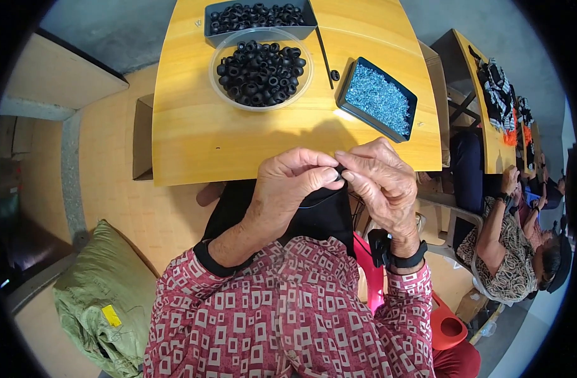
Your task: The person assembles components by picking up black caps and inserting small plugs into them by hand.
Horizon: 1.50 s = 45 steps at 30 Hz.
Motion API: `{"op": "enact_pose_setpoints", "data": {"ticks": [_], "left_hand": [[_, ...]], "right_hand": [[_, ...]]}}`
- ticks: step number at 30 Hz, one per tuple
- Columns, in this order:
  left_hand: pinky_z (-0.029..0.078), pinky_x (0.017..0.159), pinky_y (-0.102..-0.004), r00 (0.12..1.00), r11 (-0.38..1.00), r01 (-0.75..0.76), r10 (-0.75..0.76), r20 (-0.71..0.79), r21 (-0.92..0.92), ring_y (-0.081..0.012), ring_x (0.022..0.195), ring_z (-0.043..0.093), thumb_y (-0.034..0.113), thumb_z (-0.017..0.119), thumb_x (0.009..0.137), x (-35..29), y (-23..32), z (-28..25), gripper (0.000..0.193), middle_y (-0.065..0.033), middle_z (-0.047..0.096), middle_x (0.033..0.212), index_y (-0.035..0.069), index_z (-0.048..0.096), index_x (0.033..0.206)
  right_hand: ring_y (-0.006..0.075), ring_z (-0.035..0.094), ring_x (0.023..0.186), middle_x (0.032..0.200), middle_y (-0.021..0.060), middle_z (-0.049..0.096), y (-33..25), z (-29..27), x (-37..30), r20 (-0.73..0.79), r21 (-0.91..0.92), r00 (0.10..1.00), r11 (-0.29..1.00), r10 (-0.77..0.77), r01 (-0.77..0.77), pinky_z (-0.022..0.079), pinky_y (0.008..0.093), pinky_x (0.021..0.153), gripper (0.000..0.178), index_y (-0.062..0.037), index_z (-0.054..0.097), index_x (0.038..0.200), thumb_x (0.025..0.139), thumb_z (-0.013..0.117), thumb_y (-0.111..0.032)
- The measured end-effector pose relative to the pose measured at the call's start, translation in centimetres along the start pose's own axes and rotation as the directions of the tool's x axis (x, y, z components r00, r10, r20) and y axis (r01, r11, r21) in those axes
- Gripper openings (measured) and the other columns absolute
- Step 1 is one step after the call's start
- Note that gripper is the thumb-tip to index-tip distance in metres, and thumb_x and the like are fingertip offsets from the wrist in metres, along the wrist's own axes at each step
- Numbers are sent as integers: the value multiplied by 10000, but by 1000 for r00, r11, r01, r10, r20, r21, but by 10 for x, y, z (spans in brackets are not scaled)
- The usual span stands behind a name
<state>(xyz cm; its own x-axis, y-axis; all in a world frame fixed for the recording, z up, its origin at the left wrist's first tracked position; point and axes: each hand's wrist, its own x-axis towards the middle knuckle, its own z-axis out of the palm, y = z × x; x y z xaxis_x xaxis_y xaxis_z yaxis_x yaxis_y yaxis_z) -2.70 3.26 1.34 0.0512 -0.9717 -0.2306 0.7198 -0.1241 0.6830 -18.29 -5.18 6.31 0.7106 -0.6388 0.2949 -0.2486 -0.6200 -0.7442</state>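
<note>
Just beyond my lap, at the table's near edge, my left hand [294, 179] and my right hand [379, 183] meet fingertip to fingertip. Between their thumbs and forefingers they pinch a small black piece [339, 171], mostly covered by the fingers. Farther off stands a round clear tub [218, 91] heaped with black ring-shaped pieces [260, 72]. Right of it sits a dark tray [398, 136] full of tiny clear blue pieces [378, 97]. One loose black ring piece [335, 75] lies between the two containers.
Behind the tub, a grey tray [294, 30] holds more black pieces. A thin black rod [325, 57] lies on the yellow table [187, 138]. A green sack [106, 296] rests on the floor at left. Co-workers [505, 246] sit at another table on the right.
</note>
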Motion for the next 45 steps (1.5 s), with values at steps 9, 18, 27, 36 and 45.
{"op": "enact_pose_setpoints", "data": {"ticks": [9, 18, 27, 36, 45], "left_hand": [[505, 818, -220, 991, 985, -133, 135, -18, 107, -104, 896, 619, -44, 634, 837, -3, 6, 5, 206, -76, 645, 968, -35, 615, 1042], [490, 821, -209, 991, 983, -135, 137, -6, 126, -85, 910, 601, -48, 642, 830, -2, 2, 4, 207, -40, 639, 975, -22, 629, 1034], [495, 805, -206, 992, 986, -118, 121, -20, 116, -80, 888, 603, -42, 650, 826, -2, 1, 5, 203, -41, 645, 963, -19, 632, 1027], [498, 780, -199, 994, 985, -85, 94, -51, 148, -70, 858, 605, -36, 660, 820, -4, 1, 5, 181, -38, 654, 936, -13, 652, 1000], [495, 757, -198, 989, 979, -100, 117, -95, 176, -61, 825, 601, -18, 669, 817, -4, -2, 1, 191, -36, 667, 917, -5, 663, 1007]], "right_hand": [[171, 608, 741, 831, 100, 655, -9, -7, 4, 9, 268, 992, 955, 128, -126, 481, 274, 658, 143, 8, 697, 889, 748, 716, 1], [166, 614, 747, 813, 102, 657, -10, -9, 4, -66, 308, 976, 935, 208, -178, 480, 263, 670, 126, 32, 686, 887, 765, 707, 11], [153, 612, 736, 804, 86, 654, -7, -3, 3, -65, 315, 979, 935, 194, -164, 479, 255, 663, 100, 23, 685, 878, 779, 695, 16], [165, 610, 721, 792, 87, 648, -8, 2, 1, -79, 220, 981, 963, 177, -156, 477, 265, 652, 69, 14, 672, 847, 780, 686, 21], [227, 613, 707, 780, 106, 641, -10, 8, 1, -115, -47, 993, 999, 3, -9, 481, 305, 636, 113, 0, 666, 853, 748, 705, 0]]}}
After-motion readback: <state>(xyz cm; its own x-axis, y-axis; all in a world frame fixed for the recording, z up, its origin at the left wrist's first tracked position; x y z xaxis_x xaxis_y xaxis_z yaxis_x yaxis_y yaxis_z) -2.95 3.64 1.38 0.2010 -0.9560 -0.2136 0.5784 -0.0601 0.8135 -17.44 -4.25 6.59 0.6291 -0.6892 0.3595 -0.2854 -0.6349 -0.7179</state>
